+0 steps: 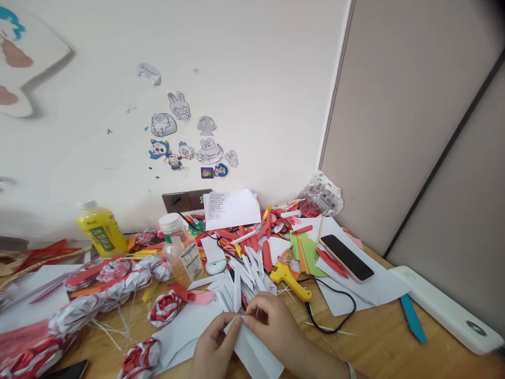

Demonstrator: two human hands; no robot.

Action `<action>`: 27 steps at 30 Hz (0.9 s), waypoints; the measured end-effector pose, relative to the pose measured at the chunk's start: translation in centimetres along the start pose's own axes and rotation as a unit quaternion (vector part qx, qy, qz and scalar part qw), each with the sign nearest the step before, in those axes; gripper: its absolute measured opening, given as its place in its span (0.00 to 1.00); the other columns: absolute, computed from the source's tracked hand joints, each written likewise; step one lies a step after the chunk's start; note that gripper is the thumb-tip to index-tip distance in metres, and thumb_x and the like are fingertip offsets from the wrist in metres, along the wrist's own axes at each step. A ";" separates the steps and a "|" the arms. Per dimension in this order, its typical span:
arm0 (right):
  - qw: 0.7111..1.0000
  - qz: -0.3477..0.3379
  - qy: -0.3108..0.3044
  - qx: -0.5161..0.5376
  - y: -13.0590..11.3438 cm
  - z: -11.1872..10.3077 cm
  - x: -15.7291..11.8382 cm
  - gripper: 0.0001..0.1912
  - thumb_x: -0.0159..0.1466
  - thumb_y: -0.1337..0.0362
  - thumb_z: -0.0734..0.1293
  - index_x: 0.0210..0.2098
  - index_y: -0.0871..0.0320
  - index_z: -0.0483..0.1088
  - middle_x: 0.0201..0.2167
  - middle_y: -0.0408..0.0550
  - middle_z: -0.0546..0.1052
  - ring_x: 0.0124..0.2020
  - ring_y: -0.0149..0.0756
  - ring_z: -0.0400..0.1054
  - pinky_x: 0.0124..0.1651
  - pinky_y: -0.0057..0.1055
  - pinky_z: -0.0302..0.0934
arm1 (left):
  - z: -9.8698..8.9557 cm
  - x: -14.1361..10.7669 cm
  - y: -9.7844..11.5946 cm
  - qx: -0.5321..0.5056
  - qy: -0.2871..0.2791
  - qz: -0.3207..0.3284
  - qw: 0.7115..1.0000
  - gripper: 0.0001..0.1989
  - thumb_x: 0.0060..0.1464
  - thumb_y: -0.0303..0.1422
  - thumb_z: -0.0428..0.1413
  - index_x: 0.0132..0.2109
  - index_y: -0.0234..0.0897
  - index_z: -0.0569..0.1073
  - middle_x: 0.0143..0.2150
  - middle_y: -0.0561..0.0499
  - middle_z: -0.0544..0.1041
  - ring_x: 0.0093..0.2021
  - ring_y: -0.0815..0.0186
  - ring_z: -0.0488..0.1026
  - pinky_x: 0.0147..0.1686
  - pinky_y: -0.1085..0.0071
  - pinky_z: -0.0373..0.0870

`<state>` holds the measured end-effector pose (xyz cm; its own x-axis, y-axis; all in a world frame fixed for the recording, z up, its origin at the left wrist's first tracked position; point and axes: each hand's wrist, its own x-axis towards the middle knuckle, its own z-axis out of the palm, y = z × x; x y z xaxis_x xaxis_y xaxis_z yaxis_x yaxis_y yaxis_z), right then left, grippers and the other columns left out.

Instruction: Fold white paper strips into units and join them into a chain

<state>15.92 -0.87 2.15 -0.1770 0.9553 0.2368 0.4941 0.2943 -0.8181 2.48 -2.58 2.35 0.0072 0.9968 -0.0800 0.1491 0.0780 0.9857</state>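
A folded piece of white paper (258,351) is pinched at its top edge between both hands, low in the view. My left hand (216,342) grips it with thumb and forefinger from the left. From the right, my right hand (272,323) pinches the same edge close to the left fingertips. Just beyond the hands lies a pile of narrow folded white paper strips (236,287). Left of my left hand are loose white sheets (185,337) and a red-and-white paper rosette (163,308).
A yellow glue gun (290,281) with a black cord lies right of the pile. Further right are a phone (347,258), a long white device (445,310) and a blue blade-shaped piece (413,318). At left stand a yellow bottle (102,231) and clear jar (173,252); behind lie red paper strips (256,231).
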 end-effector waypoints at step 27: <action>0.990 0.068 -0.038 0.121 0.2 -0.3 0.2 0.03 0.51 0.69 0.64 0.24 0.61 0.69 0.22 0.43 0.70 0.26 0.31 0.63 0.28 0.24 0.56 | 0.1 -0.1 0.3 0.006 0.000 -0.002 1.000 0.11 0.46 0.40 0.52 0.26 0.37 0.71 0.22 0.56 0.71 0.27 0.63 0.66 0.28 0.74 0.62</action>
<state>16.28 -0.58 2.18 -0.1919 0.9779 0.0832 0.3009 0.1393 -0.9434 2.63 -2.68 2.60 0.0070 0.9964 -0.0847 0.1608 0.0825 0.9835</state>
